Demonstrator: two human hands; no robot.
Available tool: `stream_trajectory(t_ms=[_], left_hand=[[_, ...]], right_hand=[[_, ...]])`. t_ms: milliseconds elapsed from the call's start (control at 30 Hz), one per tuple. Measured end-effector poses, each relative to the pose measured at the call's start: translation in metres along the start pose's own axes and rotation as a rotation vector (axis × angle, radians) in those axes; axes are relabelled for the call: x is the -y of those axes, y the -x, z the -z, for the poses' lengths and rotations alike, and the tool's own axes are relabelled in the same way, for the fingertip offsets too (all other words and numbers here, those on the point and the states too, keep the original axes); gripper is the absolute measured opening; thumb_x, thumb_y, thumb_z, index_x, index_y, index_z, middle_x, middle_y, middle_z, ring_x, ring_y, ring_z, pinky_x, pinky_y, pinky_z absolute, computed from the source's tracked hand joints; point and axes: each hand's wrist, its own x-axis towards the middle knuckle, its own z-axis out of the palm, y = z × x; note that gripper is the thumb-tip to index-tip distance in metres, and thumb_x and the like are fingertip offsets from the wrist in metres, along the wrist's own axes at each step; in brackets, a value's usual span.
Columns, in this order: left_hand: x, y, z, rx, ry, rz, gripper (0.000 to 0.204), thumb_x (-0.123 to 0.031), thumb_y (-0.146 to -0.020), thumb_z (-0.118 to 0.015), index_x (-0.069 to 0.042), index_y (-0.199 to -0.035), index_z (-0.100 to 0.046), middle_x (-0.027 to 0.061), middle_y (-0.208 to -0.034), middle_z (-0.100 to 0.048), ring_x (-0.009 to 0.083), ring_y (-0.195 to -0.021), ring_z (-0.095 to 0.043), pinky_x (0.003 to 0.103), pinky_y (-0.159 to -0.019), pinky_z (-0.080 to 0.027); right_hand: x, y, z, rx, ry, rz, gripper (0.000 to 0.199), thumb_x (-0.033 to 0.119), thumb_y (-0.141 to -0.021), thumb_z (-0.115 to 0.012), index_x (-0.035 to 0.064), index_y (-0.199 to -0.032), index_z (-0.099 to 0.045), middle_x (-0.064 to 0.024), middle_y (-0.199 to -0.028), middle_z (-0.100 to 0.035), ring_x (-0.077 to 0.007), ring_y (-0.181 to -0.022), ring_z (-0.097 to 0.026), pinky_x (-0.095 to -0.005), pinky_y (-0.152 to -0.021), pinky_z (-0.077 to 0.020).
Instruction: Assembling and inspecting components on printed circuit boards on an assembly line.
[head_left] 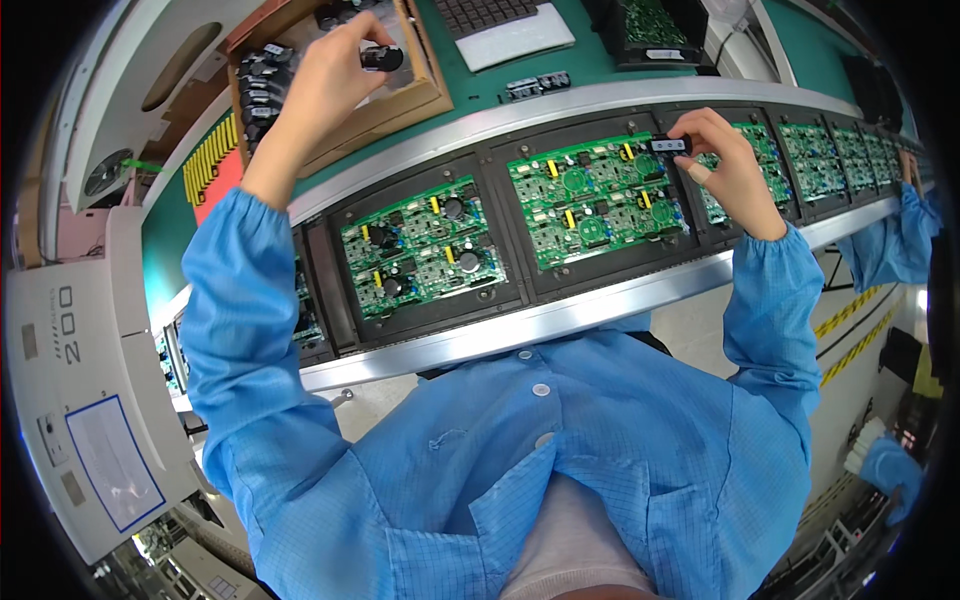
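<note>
My left hand (335,75) is raised over a cardboard box (428,75) at the upper left, its fingers closed on a black cylindrical capacitor (382,58). Over the right edge of the middle green circuit board panel (590,215), my right hand (735,170) pinches a dark capacitor (668,146) with a grey side. Empty round outlines show on that middle panel. The circuit board panel (425,250) to its left carries several upright round black capacitors. Both panels sit in black carrier frames on the line. More black capacitors (262,95) lie inside the box.
Metal rails (560,308) border the line of carriers. Behind it, several black capacitors (538,86) lie on the green bench, near a keyboard (485,12) and a black bin (655,55) of green boards. Yellow parts (208,160) stand at left. A co-worker's hand (908,168) is far right.
</note>
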Motion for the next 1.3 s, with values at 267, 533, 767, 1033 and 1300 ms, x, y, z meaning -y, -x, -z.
stream_trajectory(t_ms=[267,533,767,1033,1300], left_hand=[[-0.123,0.012,-0.049,0.260,0.559,-0.075,0.032,-0.011,-0.079,-0.083,-0.011,-0.109,-0.074,0.0098,-0.097,-0.064,0.0236,-0.086,-0.065,0.034,-0.078,-0.054],[-0.152,0.017,-0.118,0.387,0.522,-0.009,0.040,-0.005,-0.080,-0.081,-0.008,-0.119,-0.072,0.0136,-0.112,-0.065,0.0214,-0.078,-0.067,0.034,-0.076,-0.056],[-0.161,0.024,-0.130,0.321,0.518,-0.067,0.039,-0.010,-0.077,-0.084,-0.008,-0.114,-0.073,0.0132,-0.086,-0.068,0.0260,-0.075,-0.067,0.038,-0.072,-0.056],[-0.155,0.026,-0.143,0.257,0.444,-0.115,0.039,-0.010,-0.078,-0.084,-0.007,-0.114,-0.072,0.0142,-0.086,-0.069,0.0291,-0.078,-0.068,0.041,-0.074,-0.057],[-0.168,0.031,-0.141,0.199,0.282,-0.080,0.034,-0.011,-0.080,-0.082,-0.004,-0.112,-0.071,0.0139,-0.093,-0.070,0.0340,-0.091,-0.067,0.044,-0.085,-0.056]], right_hand=[[-0.011,-0.008,-0.010,0.101,0.061,0.002,0.038,-0.005,-0.081,-0.078,0.0037,-0.115,-0.064,-0.0057,-0.094,-0.057,-0.0165,-0.080,-0.060,-0.0295,-0.076,-0.0540],[-0.035,-0.007,-0.016,0.192,0.115,-0.018,0.034,-0.003,-0.082,-0.080,0.0035,-0.113,-0.067,-0.0057,-0.093,-0.058,-0.0171,-0.077,-0.058,-0.0308,-0.072,-0.0535],[-0.045,-0.009,-0.028,0.192,0.152,0.046,0.038,-0.001,-0.079,-0.081,0.0048,-0.114,-0.067,-0.0068,-0.092,-0.057,-0.0197,-0.073,-0.057,-0.0329,-0.069,-0.0521],[-0.042,-0.009,-0.037,0.159,0.231,0.129,0.038,0.002,-0.081,-0.080,0.0045,-0.115,-0.066,-0.0089,-0.100,-0.059,-0.0245,-0.080,-0.063,-0.0367,-0.073,-0.0542],[-0.042,-0.005,-0.039,0.126,0.341,0.168,0.036,0.002,-0.083,-0.078,0.0046,-0.117,-0.066,-0.0096,-0.107,-0.061,-0.0284,-0.087,-0.067,-0.0389,-0.078,-0.0559]])
